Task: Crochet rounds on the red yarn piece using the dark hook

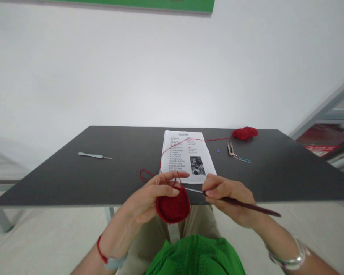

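In the head view, a round, dark red crocheted piece of yarn (173, 206) is pinched between the thumb and fingers of the left hand (163, 187), in front of the near table edge. A slim hook with a dark handle and a pale metal shaft (250, 206) is gripped in the right hand (229, 194), its tip pointed at the piece's upper edge. A thin red strand (161, 154) is led over the left hand's fingers and, beyond the grip, across a white printed sheet (186, 152) to a loose red yarn bundle (245, 133), seen beyond and to the right. Nearer the right hand, small metal snips with a pink and blue cord (231, 148) are laid beside a tiny purple ring (218, 151). Well to the left of both hands, a pale-handled thin-tipped tool (91, 155) is rested on the dark rectangular tabletop (126, 168).
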`<state>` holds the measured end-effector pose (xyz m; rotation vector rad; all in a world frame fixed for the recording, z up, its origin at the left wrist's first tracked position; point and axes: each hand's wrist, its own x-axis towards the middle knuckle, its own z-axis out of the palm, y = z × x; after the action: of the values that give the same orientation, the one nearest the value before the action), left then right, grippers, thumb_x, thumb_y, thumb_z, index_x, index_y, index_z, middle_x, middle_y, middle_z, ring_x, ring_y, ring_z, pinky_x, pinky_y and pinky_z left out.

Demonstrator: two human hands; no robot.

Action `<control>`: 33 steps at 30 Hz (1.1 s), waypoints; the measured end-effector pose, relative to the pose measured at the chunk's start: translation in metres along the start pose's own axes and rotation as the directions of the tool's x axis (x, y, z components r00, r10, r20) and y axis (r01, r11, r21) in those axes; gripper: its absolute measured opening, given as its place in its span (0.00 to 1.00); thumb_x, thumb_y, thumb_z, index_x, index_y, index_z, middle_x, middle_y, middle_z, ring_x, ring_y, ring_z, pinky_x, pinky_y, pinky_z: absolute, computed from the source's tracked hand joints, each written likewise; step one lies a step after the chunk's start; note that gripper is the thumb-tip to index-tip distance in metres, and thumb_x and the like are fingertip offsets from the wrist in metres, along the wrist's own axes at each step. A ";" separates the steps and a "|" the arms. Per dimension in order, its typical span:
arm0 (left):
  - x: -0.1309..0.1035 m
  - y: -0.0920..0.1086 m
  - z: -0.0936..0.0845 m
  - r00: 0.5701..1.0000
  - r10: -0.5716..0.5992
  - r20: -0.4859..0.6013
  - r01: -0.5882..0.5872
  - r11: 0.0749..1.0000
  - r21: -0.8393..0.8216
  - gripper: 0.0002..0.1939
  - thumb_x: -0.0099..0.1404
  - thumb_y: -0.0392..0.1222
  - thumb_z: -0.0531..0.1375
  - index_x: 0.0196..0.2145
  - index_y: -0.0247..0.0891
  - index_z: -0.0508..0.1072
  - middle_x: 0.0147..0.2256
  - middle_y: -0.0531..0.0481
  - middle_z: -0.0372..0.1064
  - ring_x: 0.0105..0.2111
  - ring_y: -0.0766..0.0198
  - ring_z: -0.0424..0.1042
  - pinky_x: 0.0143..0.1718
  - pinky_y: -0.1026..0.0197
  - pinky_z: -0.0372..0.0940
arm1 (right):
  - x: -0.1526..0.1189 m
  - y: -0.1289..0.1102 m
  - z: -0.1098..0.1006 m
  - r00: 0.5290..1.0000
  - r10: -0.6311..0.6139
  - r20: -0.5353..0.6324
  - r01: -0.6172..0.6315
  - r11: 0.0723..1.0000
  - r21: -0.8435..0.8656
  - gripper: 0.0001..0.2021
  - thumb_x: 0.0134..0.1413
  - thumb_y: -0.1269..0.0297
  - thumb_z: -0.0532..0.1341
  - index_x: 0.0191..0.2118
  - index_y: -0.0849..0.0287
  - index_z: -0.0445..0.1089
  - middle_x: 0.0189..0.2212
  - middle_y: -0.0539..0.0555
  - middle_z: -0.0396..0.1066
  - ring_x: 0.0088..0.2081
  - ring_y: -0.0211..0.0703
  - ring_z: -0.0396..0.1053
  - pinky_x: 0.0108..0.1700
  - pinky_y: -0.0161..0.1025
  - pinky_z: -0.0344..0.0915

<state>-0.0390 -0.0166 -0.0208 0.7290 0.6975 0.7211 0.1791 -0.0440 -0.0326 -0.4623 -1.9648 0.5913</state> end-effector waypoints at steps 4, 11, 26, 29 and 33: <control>0.001 0.001 0.000 1.000 -0.002 -0.005 0.002 1.000 0.017 0.23 0.44 0.29 0.68 0.41 0.34 0.79 0.27 0.52 0.70 0.24 0.71 0.67 0.24 0.71 0.59 | 0.000 0.000 0.000 1.000 0.020 -0.011 -0.020 1.000 0.017 0.08 0.60 0.76 0.58 0.37 0.55 0.66 0.32 0.51 0.69 0.30 0.35 0.66 0.29 0.34 0.64; 0.005 0.005 -0.006 0.995 -0.069 0.075 0.061 0.993 0.098 0.20 0.43 0.31 0.68 0.38 0.34 0.80 0.26 0.51 0.70 0.23 0.71 0.64 0.24 0.70 0.57 | 0.010 0.000 -0.016 0.980 0.187 0.070 -0.196 0.963 0.182 0.05 0.57 0.73 0.63 0.31 0.57 0.70 0.30 0.52 0.72 0.29 0.36 0.69 0.28 0.34 0.65; 0.006 -0.021 0.017 0.866 0.466 -0.182 -0.385 0.853 0.352 0.17 0.52 0.31 0.65 0.41 0.37 0.74 0.24 0.58 0.66 0.26 0.71 0.66 0.30 0.68 0.61 | 0.005 0.006 0.048 0.651 0.722 -0.235 -0.196 0.459 0.867 0.06 0.51 0.69 0.68 0.28 0.58 0.70 0.24 0.47 0.72 0.25 0.31 0.67 0.31 0.29 0.73; 0.005 -0.022 0.017 0.906 0.396 -0.148 -0.352 0.900 0.258 0.18 0.50 0.32 0.66 0.41 0.37 0.74 0.24 0.58 0.66 0.27 0.70 0.68 0.32 0.67 0.63 | 0.004 0.005 0.048 0.674 0.704 -0.223 -0.202 0.466 0.861 0.06 0.50 0.68 0.68 0.28 0.58 0.70 0.25 0.47 0.72 0.25 0.31 0.67 0.32 0.30 0.72; 0.004 -0.020 0.014 0.941 0.312 -0.129 -0.293 0.945 0.148 0.21 0.49 0.34 0.68 0.42 0.37 0.74 0.25 0.57 0.69 0.26 0.69 0.70 0.31 0.66 0.64 | 0.003 0.012 0.042 0.706 0.693 -0.149 -0.234 0.426 0.874 0.06 0.52 0.67 0.67 0.29 0.58 0.69 0.24 0.47 0.71 0.24 0.33 0.66 0.29 0.33 0.72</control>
<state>-0.0194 -0.0288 -0.0301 0.9174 0.7826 1.0291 0.1404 -0.0415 -0.0539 -0.5168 -0.8322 1.5108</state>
